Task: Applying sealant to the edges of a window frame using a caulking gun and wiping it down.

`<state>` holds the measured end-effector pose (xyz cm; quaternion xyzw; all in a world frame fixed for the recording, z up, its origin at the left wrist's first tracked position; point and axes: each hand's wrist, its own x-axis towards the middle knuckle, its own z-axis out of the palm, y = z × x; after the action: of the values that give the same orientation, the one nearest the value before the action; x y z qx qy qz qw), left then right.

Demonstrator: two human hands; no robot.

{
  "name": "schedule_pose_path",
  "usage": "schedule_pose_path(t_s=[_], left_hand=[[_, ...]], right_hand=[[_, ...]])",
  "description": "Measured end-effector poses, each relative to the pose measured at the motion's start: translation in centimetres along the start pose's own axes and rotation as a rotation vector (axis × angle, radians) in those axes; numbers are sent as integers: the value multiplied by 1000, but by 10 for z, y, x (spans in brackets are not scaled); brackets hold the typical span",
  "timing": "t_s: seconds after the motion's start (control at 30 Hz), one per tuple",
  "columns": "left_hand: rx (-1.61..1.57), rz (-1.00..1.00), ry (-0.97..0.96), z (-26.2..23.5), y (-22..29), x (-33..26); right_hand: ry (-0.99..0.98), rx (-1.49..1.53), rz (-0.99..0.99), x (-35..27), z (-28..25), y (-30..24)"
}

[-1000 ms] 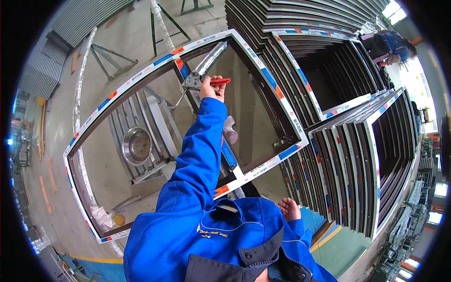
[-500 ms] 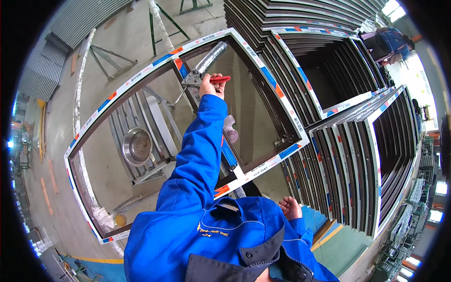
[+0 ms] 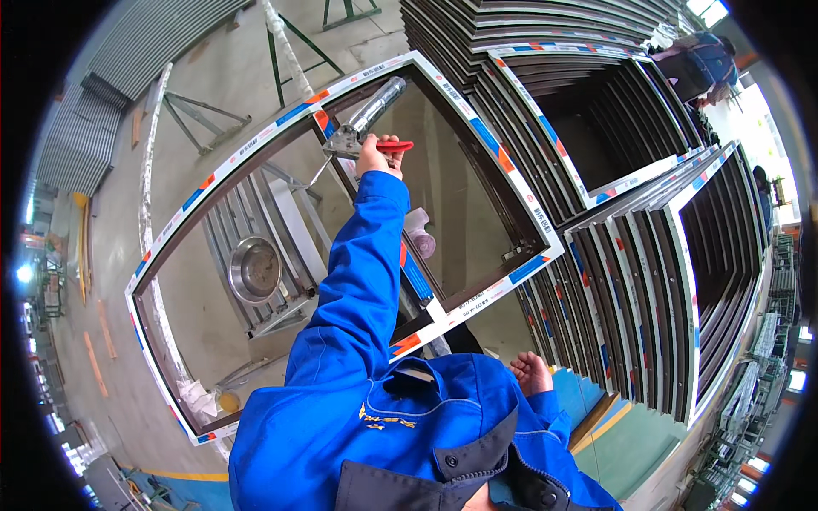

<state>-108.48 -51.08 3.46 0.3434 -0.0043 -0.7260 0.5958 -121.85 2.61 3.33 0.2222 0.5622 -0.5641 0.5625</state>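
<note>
Bright, even daylight; strongest from upper right, where a window area [image 3: 750, 128] blows out to white glare. Shadows soft, faint on concrete floor [image 3: 213, 102]. Strong fisheye: straight frame edges bow toward rim, black vignette around circle. Centre sharp; periphery compressed, slightly soft.

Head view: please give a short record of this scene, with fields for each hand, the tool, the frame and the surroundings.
left hand: raised, gripping the caulking gun
caulking gun: red trigger, clear tube, tip at the middle bar of the window frame
window frame: large, taped white edges, lying tilted
right hand: low, fingers curled, holding nothing visible
surroundings: stacked frames on the right; round metal dish under the frame
</note>
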Motion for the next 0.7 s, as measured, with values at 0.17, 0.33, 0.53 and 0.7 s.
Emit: schedule_pose_path(t_s=[0.17,0.33,0.53,0.7], left_hand=[[69,0,15,3,6,-5],[133,32,55,13,11,-13],[332,127,76,37,27,-12],[954,380,-75,84,61,1]], right_hand=[[23,12,0,-1,4,-1],[2,11,5,-2,5,0],[-20,38,12,-1,1,2],[-43,56,-1,-7,0,9]])
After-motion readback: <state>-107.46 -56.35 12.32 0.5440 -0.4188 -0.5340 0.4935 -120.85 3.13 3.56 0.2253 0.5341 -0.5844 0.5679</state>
